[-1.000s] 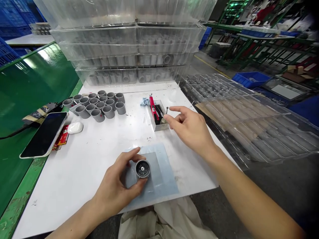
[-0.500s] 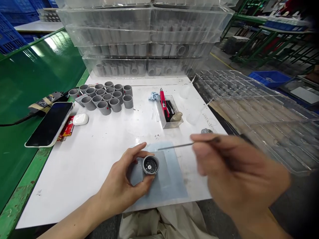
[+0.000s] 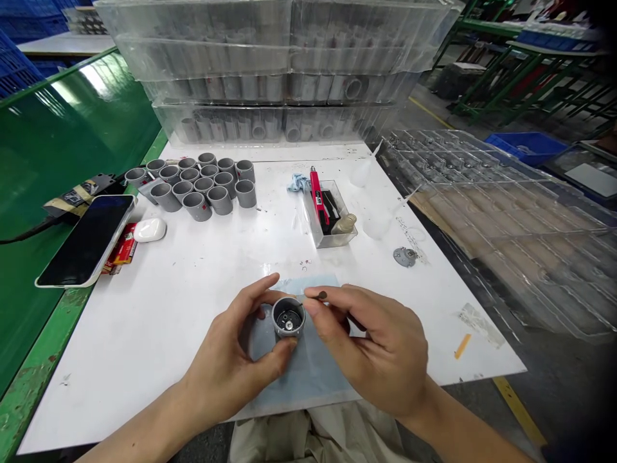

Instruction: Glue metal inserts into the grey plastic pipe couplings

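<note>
A grey cylindrical cup-shaped part [image 3: 288,333] with a black, round-holed interior stands over a light blue sheet [image 3: 332,379]. My left hand [image 3: 241,347] grips its sides between thumb and fingers, its open top facing up. At the cup's right rim, my right hand [image 3: 371,341] pinches a thin dark metal rod-like tool [image 3: 318,296]. The tool's tip goes down inside the cup's opening, so its end is hard to make out.
Several grey cups [image 3: 202,183] stand grouped at back left. A phone [image 3: 87,241] and a white earbud case [image 3: 149,229] lie left. A small clear box [image 3: 332,238] holds a red pen-like tool [image 3: 315,193]. Stacked clear bins [image 3: 222,109] rise behind; a round metal part [image 3: 405,257] lies right.
My right hand has moved left and down from the right, bringing the thin tool from above the sheet to the cup's opening. The left hand keeps its hold on the cup.
</note>
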Demonstrator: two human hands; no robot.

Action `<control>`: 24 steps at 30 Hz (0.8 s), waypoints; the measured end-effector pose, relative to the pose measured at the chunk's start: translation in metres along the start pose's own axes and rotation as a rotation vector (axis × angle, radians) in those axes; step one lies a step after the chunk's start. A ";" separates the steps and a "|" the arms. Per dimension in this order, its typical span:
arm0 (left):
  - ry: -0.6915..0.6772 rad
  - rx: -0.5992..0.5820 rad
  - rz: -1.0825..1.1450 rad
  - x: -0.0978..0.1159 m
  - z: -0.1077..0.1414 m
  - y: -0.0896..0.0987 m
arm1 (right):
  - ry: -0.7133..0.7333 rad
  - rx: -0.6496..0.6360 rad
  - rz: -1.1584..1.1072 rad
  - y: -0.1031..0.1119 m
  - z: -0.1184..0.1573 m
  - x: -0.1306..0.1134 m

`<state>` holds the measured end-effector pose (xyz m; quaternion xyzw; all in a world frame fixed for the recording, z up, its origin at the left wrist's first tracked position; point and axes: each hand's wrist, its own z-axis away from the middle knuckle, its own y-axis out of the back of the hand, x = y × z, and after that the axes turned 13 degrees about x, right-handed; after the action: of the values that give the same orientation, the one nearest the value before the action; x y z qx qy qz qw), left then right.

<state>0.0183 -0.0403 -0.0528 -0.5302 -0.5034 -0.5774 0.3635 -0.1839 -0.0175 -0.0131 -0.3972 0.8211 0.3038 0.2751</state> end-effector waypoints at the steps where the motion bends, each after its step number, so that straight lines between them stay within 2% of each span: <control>1: -0.002 -0.001 -0.003 0.000 0.000 0.000 | -0.002 0.009 0.007 0.001 0.000 -0.001; 4: -0.010 0.004 -0.031 0.000 0.000 0.001 | -0.039 0.008 -0.002 0.009 -0.001 -0.005; 6: -0.017 0.011 -0.061 -0.001 0.000 0.002 | -0.057 0.071 -0.002 0.017 -0.007 -0.005; 10: -0.062 0.021 -0.085 -0.005 0.001 0.001 | 0.059 0.475 0.047 0.028 -0.037 0.013; 12: -0.100 0.007 -0.107 -0.006 0.002 0.000 | 0.075 0.572 0.103 0.031 -0.056 0.028; 15: -0.158 -0.020 -0.153 -0.006 0.005 0.000 | 0.023 0.532 0.195 0.033 -0.076 0.048; 18: -0.188 -0.036 -0.177 -0.007 0.008 0.002 | 0.003 0.428 0.300 0.033 -0.081 0.061; 22: -0.267 -0.076 -0.176 -0.009 0.010 0.004 | -0.059 0.085 0.470 0.029 -0.081 0.074; 24: -0.350 -0.113 -0.158 -0.008 0.009 0.003 | -0.072 0.017 0.487 0.029 -0.084 0.075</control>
<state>0.0252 -0.0331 -0.0609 -0.6010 -0.5656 -0.5304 0.1938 -0.2648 -0.0995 -0.0014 -0.1741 0.8847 0.3684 0.2263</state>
